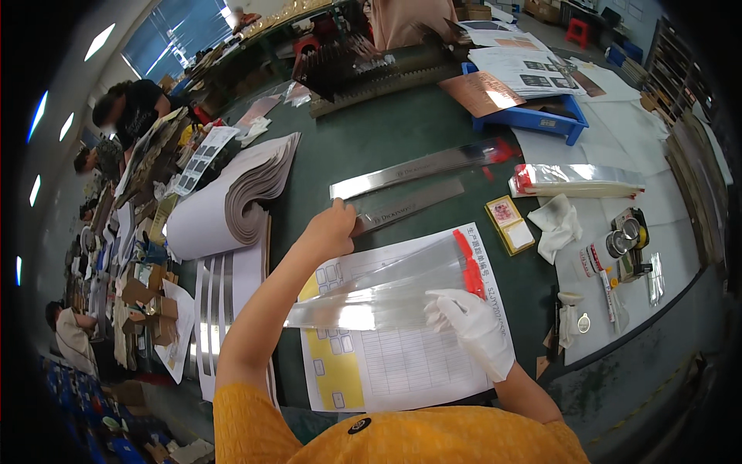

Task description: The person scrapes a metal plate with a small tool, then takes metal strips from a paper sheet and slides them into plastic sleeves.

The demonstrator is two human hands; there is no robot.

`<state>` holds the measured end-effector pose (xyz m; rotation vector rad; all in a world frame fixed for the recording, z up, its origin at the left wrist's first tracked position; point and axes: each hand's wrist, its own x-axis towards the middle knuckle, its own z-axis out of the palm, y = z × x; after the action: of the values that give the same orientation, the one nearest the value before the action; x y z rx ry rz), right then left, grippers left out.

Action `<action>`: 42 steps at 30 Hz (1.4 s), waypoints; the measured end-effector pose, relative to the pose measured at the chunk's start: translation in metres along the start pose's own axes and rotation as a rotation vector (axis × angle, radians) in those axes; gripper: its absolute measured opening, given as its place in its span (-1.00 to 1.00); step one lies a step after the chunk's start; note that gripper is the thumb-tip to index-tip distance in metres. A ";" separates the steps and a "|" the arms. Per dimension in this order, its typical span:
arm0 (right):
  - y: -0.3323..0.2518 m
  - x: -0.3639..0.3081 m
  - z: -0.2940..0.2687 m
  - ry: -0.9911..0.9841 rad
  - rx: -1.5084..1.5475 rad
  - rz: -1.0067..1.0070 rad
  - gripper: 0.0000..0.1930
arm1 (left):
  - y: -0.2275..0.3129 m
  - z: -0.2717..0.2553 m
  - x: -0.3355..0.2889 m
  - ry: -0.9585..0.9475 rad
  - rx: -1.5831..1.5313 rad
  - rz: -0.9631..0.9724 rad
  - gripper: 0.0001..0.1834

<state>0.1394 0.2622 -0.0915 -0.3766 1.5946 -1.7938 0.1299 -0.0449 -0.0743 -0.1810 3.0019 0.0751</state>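
Observation:
My bare left hand is closed at the left end of a flat metal strip lying on the green table. Just beyond it lies a second shiny metal strip, with red at its right end. Gloved in white, my right hand has its fingers curled at the edge of a clear plastic sleeve. Another clear sleeve overlaps it, and red ends show at their right. Both sleeves rest over a printed sheet with a yellow band.
To the left is a curled stack of sheets, with metal strips nearer me. At the right are a small yellow box, a white cloth, bundled clear sleeves and markers. A blue tray stands behind.

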 end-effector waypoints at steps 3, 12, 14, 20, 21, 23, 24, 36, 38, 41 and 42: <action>0.000 -0.001 -0.001 -0.041 -0.084 -0.039 -0.73 | -0.008 -0.007 0.009 0.106 0.045 0.076 -0.68; 0.001 -0.001 -0.005 -0.052 -0.195 -0.074 -0.72 | -0.010 -0.024 0.082 0.217 0.033 0.165 -0.62; 0.001 0.000 -0.002 -0.046 -0.253 -0.128 -0.72 | -0.019 -0.021 0.084 0.183 -0.007 0.139 -0.62; -0.002 -0.001 0.006 0.029 0.033 0.064 -0.74 | -0.037 -0.044 -0.001 0.381 -0.040 0.016 -0.59; -0.005 -0.002 0.007 0.061 0.032 0.073 -0.74 | -0.044 -0.052 -0.025 0.418 -0.057 -0.067 -0.62; -0.004 -0.004 0.007 0.092 0.027 0.048 -0.74 | -0.067 -0.057 -0.073 0.484 -0.036 -0.232 -0.68; -0.005 -0.005 0.009 0.039 0.027 0.055 -0.74 | -0.084 -0.056 -0.104 0.513 -0.057 -0.345 -0.73; -0.001 -0.007 0.023 0.081 -0.253 -0.200 -0.70 | -0.142 0.028 -0.278 0.046 -0.329 -0.808 -0.44; 0.002 -0.006 0.025 0.083 -0.258 -0.217 -0.70 | -0.141 0.036 -0.282 0.079 -0.321 -0.854 -0.43; 0.004 -0.007 0.020 0.101 -0.232 -0.192 -0.71 | -0.127 0.027 -0.284 0.044 -0.289 -0.848 -0.44; 0.004 -0.008 0.015 0.125 -0.201 -0.157 -0.71 | -0.120 0.018 -0.278 0.018 -0.205 -0.859 -0.47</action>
<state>0.1558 0.2558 -0.0902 -0.5030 1.8867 -1.8073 0.4204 -0.1309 -0.0598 -1.4416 2.6496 0.2830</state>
